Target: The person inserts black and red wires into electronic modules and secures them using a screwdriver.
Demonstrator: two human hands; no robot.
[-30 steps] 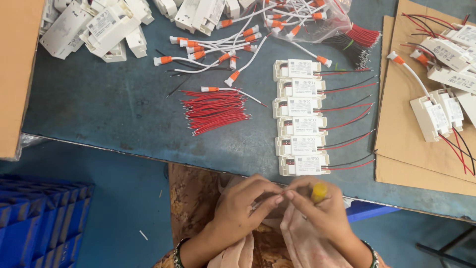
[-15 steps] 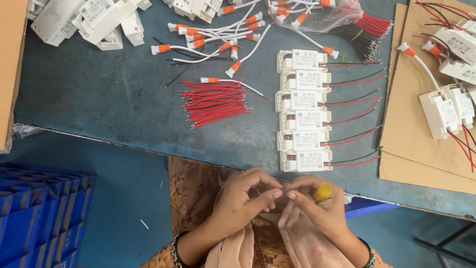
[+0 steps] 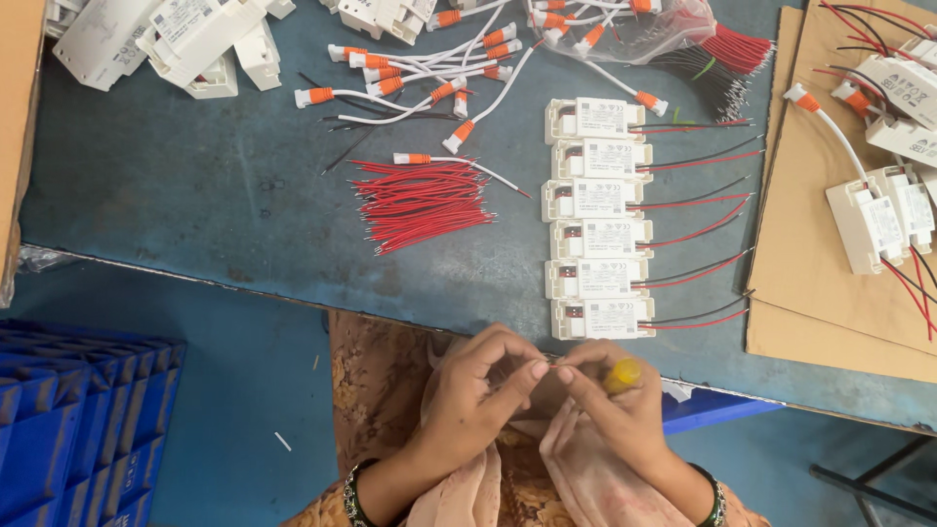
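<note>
My left hand [image 3: 478, 395] and my right hand [image 3: 610, 405] meet fingertip to fingertip just below the table's front edge, over my lap. The right hand grips a tool with a yellow handle [image 3: 623, 375]. Whatever small part sits between the fingertips is hidden. Right above the hands, a column of several white plastic driver boxes [image 3: 597, 217] lies on the blue-grey table [image 3: 195, 195], each with red and black wires trailing to the right. A bundle of loose red wires [image 3: 422, 203] lies left of the column.
White leads with orange connectors [image 3: 420, 73] and a clear bag [image 3: 634, 24] of more lie at the back. White boxes [image 3: 166, 39] are piled at the back left. Cardboard sheets [image 3: 830, 254] with wired boxes sit at the right. Blue crates [image 3: 68, 429] stand on the floor at left.
Both hands stay together at the table edge, their fingers shifting slightly. The view has drifted a little, so the table's contents sit higher in the picture.
</note>
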